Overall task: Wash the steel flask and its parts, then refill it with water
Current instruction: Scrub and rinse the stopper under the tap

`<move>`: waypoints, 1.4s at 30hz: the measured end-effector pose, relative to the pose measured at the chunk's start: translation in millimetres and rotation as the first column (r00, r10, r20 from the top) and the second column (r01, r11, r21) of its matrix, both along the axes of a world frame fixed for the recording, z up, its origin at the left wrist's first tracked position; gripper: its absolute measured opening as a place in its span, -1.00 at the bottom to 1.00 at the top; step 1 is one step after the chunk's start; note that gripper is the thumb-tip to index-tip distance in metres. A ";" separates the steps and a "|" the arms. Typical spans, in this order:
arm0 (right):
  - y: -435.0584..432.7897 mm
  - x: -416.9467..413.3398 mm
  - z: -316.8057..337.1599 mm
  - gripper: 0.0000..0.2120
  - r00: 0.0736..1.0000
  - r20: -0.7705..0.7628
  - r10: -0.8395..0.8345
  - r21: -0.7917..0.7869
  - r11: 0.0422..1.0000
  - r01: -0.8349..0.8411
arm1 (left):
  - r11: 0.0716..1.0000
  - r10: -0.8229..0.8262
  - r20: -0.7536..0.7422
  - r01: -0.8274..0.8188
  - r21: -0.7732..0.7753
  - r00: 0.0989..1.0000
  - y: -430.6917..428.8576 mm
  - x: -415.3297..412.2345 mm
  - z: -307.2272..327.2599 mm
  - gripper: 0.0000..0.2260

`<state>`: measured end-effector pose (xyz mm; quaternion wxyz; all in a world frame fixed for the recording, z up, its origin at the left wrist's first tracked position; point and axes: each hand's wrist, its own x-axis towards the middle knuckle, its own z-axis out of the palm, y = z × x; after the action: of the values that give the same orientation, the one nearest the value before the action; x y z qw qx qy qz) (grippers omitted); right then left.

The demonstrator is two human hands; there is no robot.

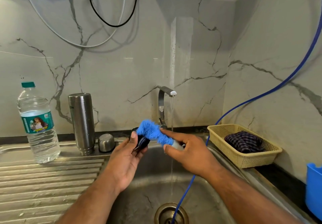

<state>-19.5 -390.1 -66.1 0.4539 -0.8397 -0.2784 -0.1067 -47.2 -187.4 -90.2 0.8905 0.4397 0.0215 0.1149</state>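
- Plastic water bottle (39, 124), green-capped and nearly full, is standing on the ribbed draining part of the worktop (43, 180), toward its left edge.
- Steel flask (82, 122) is standing near the worktop's back edge, right of the bottle and apart from it. Its threaded end seems to be facing down, so it is probably draining, though I cannot tell whether it has been scrubbed.
- Steel cup (106, 142) is sitting rim-down just beside the flask's foot, at the rim of the sink (200, 197).
- Left hand (128, 155) is gripping the dark stopper (143, 142) over the sink's left side, fingers curled round it and thumb on top.
- Blue brush (153, 133) is pressing its fluffy head against the stopper. The right hand (190, 151) is clamping the handle, with the forefinger stretching along the bristles.
- Tap (163, 105) at the back edge is running a thin stream, which is falling just beside the right hand.
- Blue hose (261, 98) is trailing down into the drain.
- Cream basket (244, 157), holding a checked cloth (244, 141), is sitting at the worktop's back right corner.
- Washing looks to be partway along, with the stopper getting scrubbed and awaiting a rinse. Refilling and reassembling the flask are not yet begun.
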 end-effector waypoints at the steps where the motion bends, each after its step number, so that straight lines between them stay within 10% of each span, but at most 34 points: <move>1: -0.7 0.6 0.8 -0.56 1.000 0.003 -0.024 -0.002 1.000 0.024 | 1.000 0.002 -0.001 -0.002 -0.003 1.000 -0.2 0.0 0.3 -0.69; 42: 7.7 -12.8 6.9 -0.56 0.985 -0.157 0.077 0.098 0.993 -0.062 | 0.998 -0.057 0.022 0.057 -0.003 0.998 -3.6 -3.3 3.1 -0.63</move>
<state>-32.3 -382.4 -59.2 0.5167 -0.8134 -0.2649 -0.0359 -50.5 -190.9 -87.1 0.8943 0.4373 -0.0006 0.0943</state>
